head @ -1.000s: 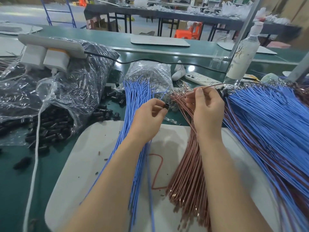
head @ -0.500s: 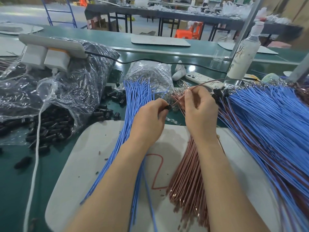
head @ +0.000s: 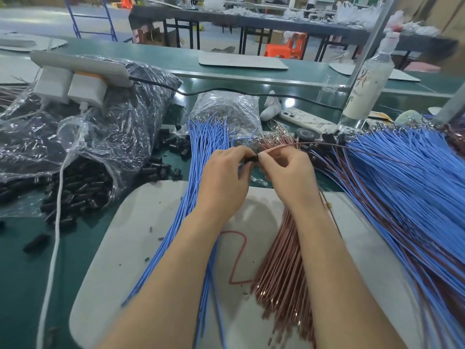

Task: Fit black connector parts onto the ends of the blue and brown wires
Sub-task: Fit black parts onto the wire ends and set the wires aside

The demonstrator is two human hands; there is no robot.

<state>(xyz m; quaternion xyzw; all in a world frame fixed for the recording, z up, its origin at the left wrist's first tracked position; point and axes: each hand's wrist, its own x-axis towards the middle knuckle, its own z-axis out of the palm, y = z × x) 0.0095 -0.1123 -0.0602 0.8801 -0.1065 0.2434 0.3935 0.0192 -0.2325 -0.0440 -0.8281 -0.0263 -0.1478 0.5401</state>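
My left hand (head: 226,177) pinches a small black connector (head: 253,158) at mid-table. My right hand (head: 289,177) meets it fingertip to fingertip and pinches a single brown wire (head: 284,146) whose end sits at the connector. That wire runs off to the right over the big pile of joined blue and brown wires (head: 402,187). A bundle of loose blue wires (head: 201,157) lies under my left forearm. A bundle of brown wires (head: 281,268) lies under my right forearm. Loose black connectors (head: 75,187) spill from a clear bag at the left.
A white work board (head: 141,222) lies under the bundles on the green bench. At the back are a clear bag of terminals (head: 226,107), a phone (head: 307,122) and a plastic bottle (head: 364,89). A power strip (head: 75,71) with chargers rests on the big bag; its white cable (head: 54,248) trails forward.
My right hand has come left with the brown wire from near the right pile. Its fingertips now meet my left hand's at the black connector.
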